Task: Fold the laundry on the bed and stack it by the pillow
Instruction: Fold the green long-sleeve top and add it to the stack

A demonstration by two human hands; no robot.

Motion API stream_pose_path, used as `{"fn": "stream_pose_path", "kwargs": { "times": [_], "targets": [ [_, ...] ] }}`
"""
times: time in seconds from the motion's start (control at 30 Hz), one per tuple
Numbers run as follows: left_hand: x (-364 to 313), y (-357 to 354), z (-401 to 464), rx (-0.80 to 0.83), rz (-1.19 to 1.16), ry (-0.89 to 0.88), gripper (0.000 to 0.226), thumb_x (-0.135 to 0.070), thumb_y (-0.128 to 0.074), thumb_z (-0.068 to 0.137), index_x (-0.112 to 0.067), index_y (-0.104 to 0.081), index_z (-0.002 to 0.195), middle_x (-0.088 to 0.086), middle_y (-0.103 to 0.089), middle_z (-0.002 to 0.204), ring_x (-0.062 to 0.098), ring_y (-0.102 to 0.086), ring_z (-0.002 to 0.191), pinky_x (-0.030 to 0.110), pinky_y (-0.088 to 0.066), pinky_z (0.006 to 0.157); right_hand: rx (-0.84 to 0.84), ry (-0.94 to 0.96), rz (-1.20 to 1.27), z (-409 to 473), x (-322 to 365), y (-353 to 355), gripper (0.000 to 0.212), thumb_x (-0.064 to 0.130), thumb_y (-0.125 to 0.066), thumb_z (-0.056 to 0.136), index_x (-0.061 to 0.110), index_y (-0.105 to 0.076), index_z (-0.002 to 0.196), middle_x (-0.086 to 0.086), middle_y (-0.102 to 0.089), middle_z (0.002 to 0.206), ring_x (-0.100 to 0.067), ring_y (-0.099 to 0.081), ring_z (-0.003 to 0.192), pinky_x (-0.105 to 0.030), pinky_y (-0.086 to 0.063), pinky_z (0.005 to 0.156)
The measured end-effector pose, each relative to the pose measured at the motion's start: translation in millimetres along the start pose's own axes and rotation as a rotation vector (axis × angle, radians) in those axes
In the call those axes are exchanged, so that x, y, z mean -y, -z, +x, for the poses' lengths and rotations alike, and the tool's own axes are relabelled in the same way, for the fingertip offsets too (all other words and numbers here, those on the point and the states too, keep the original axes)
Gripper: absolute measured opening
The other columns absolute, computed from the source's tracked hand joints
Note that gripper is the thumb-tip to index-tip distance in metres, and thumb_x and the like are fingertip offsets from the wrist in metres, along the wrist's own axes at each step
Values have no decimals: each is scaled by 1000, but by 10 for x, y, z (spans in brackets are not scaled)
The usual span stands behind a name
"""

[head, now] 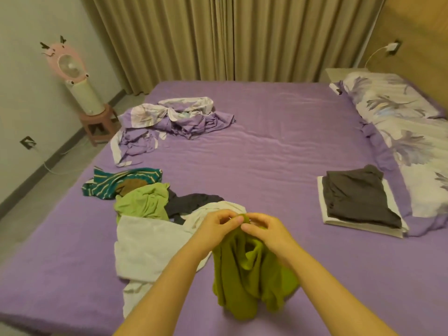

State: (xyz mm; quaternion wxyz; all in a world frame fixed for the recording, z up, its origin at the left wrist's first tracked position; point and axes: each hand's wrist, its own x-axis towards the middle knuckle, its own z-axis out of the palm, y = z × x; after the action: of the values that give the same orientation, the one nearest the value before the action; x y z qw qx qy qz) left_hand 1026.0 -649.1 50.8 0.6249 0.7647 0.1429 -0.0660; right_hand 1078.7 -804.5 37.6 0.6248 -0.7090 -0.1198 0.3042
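An olive-green garment [249, 275] hangs bunched above the purple bed [278, 146]. My left hand [218, 229] and my right hand [269, 231] pinch its top edge close together. To the left lies a loose pile: a white garment [148, 246], a light green one [145, 202], a dark grey one [191, 202] and a teal striped one [116, 180]. A folded stack, dark grey garment [358, 197] on top of a white one, sits beside the floral pillow [407, 132] at the right.
A crumpled purple floral sheet [169, 122] lies at the far left of the bed. A pink fan [70, 64] stands on a stool [99, 124] by the wall. Curtains [218, 37] hang behind the bed. A small nightstand sits at the far right corner.
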Motion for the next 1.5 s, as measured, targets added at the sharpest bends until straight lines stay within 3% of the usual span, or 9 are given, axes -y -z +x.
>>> {"fn": "stream_pose_path", "kwargs": {
  "times": [0.27, 0.4, 0.6, 0.7, 0.87, 0.97, 1.13, 1.3, 1.5],
  "targets": [
    [1161, 175, 590, 34, 18, 288, 18, -20, -55, 94, -14, -71, 91, -4, -67, 78, 6, -60, 72, 20, -48, 71, -209, -266, -62, 439, -941, -213, 18, 11, -66, 86, 27, -66, 93, -10, -64, 81, -9, -60, 69, -12, -49, 62],
    [1449, 264, 1079, 48, 41, 288, 13, -12, -56, 93, -7, -68, 95, 5, -67, 85, 13, -62, 78, 14, -49, 69, -364, -307, 10, 811, -1153, -133, 21, 12, -65, 88, 33, -64, 86, -2, -67, 95, -12, -63, 90, -24, -49, 77],
    [1932, 130, 2052, 78, 677, 179, 32, -32, -55, 93, -24, -61, 123, -1, -60, 128, 19, -53, 116, 27, -40, 98, -473, -331, 6, 1163, -1494, 39, 19, 17, -66, 87, 36, -66, 86, -2, -68, 99, -19, -64, 98, -39, -51, 88],
    [2182, 128, 2449, 89, 988, 61, 53, -50, -55, 89, -31, -45, 137, 1, -40, 147, 26, -28, 138, 41, -21, 114, -479, -334, -2, 1263, -1633, 61, 19, 22, -66, 87, 41, -67, 85, 6, -69, 95, -12, -65, 92, -37, -53, 85],
    [2457, 320, 2972, 288, 1345, 117, 97, -87, -43, 67, -43, -13, 148, 8, 8, 160, 39, 14, 144, 68, 8, 107, -455, -314, -53, 1435, -1724, 79, 15, 24, -64, 88, 39, -67, 89, 10, -70, 87, -5, -65, 83, -29, -53, 78],
    [2556, 407, 3134, 378, 1359, 147, 103, -92, -40, 61, -46, -9, 147, 8, 2, 160, 38, 10, 145, 70, 6, 106, -445, -305, -77, 1483, -1736, 77, 17, 23, -64, 88, 40, -67, 88, 11, -70, 83, -3, -65, 79, -25, -52, 75],
    [2602, 524, 3035, 303, 1323, 48, 84, -87, -42, 66, -38, -42, 134, 7, -49, 131, 30, -36, 127, 58, -20, 109, -482, -316, -67, 1469, -1713, 80, 15, 19, -64, 88, 34, -68, 91, 7, -70, 85, -9, -65, 85, -28, -53, 80],
    [2391, 751, 2750, 154, 1135, -64, 65, -77, -52, 72, -24, -59, 110, 0, -56, 96, 22, -51, 100, 35, -38, 82, -472, -298, -62, 1426, -1590, 32, 16, 18, -64, 88, 33, -69, 90, 10, -71, 84, -5, -66, 82, -28, -52, 77],
    [1827, 1405, 2215, -94, 855, -90, 57, -67, -64, 71, -11, -59, 80, 4, -59, 74, 21, -52, 76, 38, -43, 67, -436, -212, -25, 1496, -1284, -133, 20, 5, -66, 85, 25, -70, 87, 3, -67, 76, 2, -62, 69, -12, -50, 67]
  ]
}}
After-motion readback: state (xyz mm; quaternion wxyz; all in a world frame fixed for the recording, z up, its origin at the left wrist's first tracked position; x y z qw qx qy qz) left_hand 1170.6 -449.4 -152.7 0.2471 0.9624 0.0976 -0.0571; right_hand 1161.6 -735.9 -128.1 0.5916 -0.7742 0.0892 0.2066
